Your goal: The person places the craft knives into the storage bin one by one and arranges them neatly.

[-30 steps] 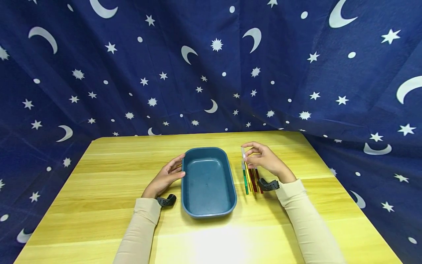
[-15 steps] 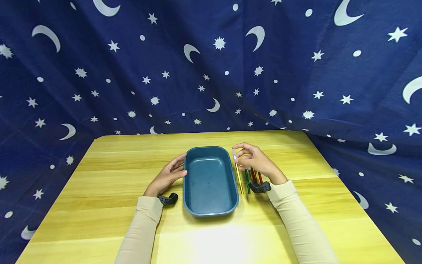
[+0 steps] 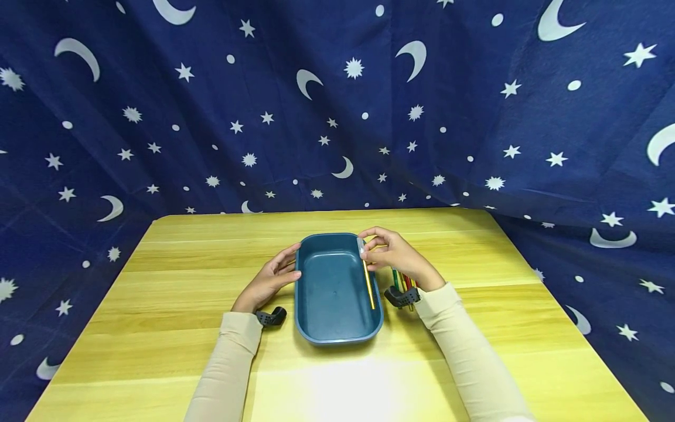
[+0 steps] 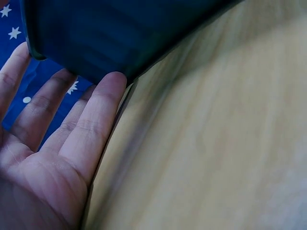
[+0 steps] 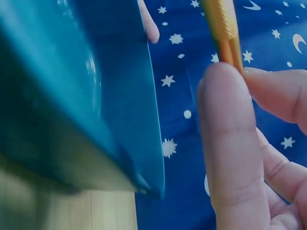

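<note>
A blue rectangular tray point(image 3: 332, 293) stands on the table. My left hand point(image 3: 266, 284) rests against its left wall, fingers mostly straight; the left wrist view has the fingertips touching the tray's outside point(image 4: 110, 38). Over the tray's right side, my right hand point(image 3: 392, 255) pinches a slim gold craft knife point(image 3: 368, 284) near its clear-capped upper end. The knife slants, its lower end overlapping the tray floor in the head view. Knurling shows on its gold metal handle point(image 5: 224, 24) in the right wrist view, between thumb and finger.
Several more slim knives, green, red and gold, lie in a bunch point(image 3: 405, 282) right of the tray, partly hidden by the right hand and its wrist camera point(image 3: 402, 296). A blue star-and-moon curtain point(image 3: 337, 105) hangs behind the wooden table point(image 3: 211, 258).
My right hand has lifted the gold knife away from the bunch and carried it left, from beside the tray to over its right side. The left hand keeps its place on the tray.
</note>
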Action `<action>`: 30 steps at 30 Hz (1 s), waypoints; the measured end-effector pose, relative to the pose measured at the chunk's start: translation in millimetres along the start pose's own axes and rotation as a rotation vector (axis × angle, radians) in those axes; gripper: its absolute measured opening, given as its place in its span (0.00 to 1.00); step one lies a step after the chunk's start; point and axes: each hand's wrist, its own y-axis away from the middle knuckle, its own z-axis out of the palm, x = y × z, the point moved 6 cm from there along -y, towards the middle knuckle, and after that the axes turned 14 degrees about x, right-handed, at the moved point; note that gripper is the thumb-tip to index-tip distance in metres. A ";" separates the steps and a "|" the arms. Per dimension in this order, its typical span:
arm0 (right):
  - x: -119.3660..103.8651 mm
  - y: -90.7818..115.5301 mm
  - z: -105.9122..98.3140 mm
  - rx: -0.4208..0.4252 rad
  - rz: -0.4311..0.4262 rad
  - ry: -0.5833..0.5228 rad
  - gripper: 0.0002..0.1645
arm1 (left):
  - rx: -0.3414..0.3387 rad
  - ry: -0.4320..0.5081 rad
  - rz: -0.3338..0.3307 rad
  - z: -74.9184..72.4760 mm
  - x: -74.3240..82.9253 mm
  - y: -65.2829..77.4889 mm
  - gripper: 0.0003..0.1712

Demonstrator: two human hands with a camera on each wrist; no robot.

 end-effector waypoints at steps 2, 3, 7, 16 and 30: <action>-1.1 -2.6 3.7 -0.007 0.009 -0.001 0.31 | 0.003 -0.006 -0.005 0.0 -0.2 -0.3 0.46; -1.8 -3.6 5.5 -0.010 0.013 -0.001 0.31 | 0.002 -0.008 -0.006 0.0 -0.3 -0.5 0.46; -2.2 -7.6 11.5 -0.026 0.036 -0.002 0.30 | 0.001 -0.007 -0.009 0.5 -0.4 -2.0 0.45; -2.7 -12.8 32.3 -0.096 0.086 0.032 0.31 | 0.013 -0.010 -0.011 -0.5 -0.1 -2.1 0.46; -2.3 -28.0 58.5 -0.168 0.139 0.043 0.28 | 0.026 -0.025 -0.018 -1.3 -0.9 -1.1 0.46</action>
